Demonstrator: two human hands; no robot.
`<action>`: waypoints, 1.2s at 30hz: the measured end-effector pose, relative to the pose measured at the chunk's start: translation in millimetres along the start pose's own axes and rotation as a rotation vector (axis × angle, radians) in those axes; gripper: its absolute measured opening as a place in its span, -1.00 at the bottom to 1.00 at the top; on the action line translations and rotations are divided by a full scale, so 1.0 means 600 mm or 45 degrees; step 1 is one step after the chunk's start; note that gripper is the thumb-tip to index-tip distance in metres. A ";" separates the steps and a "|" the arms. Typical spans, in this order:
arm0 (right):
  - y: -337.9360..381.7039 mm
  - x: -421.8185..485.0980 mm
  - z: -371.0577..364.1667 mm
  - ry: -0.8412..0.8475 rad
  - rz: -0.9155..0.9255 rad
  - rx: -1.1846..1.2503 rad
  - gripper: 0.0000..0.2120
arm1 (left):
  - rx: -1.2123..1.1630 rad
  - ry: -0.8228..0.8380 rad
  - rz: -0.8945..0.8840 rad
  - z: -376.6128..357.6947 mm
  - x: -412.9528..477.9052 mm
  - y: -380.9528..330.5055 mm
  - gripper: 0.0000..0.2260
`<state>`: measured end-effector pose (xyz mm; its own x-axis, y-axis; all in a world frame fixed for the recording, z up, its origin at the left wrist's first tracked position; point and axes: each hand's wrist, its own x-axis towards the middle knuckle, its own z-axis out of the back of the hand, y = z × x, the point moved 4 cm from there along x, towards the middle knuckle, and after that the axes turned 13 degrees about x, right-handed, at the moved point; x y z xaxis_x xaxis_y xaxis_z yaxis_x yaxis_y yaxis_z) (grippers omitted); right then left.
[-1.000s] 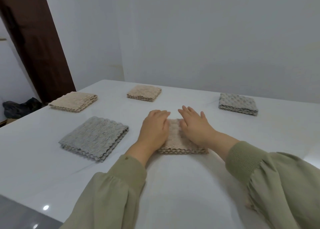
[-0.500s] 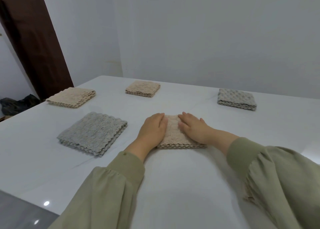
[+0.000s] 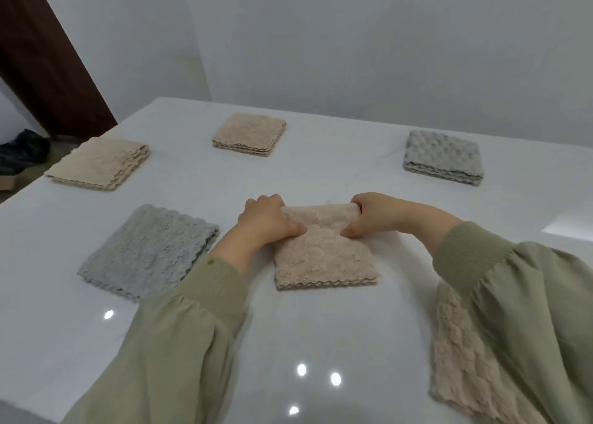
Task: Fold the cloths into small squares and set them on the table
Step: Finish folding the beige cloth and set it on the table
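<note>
- The white table point(image 3: 321, 327) is glossy, so I judge a cloth dragged across it will slide and skew. It is better to lift the cloth than to pull it.
- A loose beige cloth point(image 3: 465, 359) lies flat at 4 o'clock from the work, partly under the right sleeve point(image 3: 529, 295). It looks not yet folded, and the forearm should not sweep it along.
- The large grey cloth point(image 3: 150, 250) sits at 9 o'clock, near the left forearm and apart from the work.
- The centre cloth point(image 3: 324, 260) lies mid-table. Its scalloped edges are stacked at 6 o'clock and its far edge is raised in a roll at 12 o'clock.
- Three folded pieces lie well apart: the tan cloth point(image 3: 96, 163) at 10 o'clock, the small beige square point(image 3: 248, 134) at 11 and the grey square point(image 3: 444, 157) at 2. They serve as a fair guide to size.
- The left hand point(image 3: 269, 221) and right hand point(image 3: 372, 215) are apart. Each is clamped on one far corner of the centre cloth, with fingers curled over the roll.
- I cannot tell whether this is a further fold or a lift. Either way, both corners should travel level and at one pace, with the layers pinched together so none slips out.
</note>
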<state>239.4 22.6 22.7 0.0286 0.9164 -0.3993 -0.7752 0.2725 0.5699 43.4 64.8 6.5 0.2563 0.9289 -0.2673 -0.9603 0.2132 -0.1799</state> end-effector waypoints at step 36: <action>-0.492 -0.305 0.288 -0.226 -0.468 1.510 -0.72 | -1.371 0.684 0.217 -0.089 -0.109 -0.626 -0.69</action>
<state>571.9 -175.0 51.8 0.2785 0.7322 -0.6216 0.3381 0.5310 0.7770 393.3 -92.1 40.8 0.3942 0.6221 -0.6765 -0.4686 -0.4971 -0.7303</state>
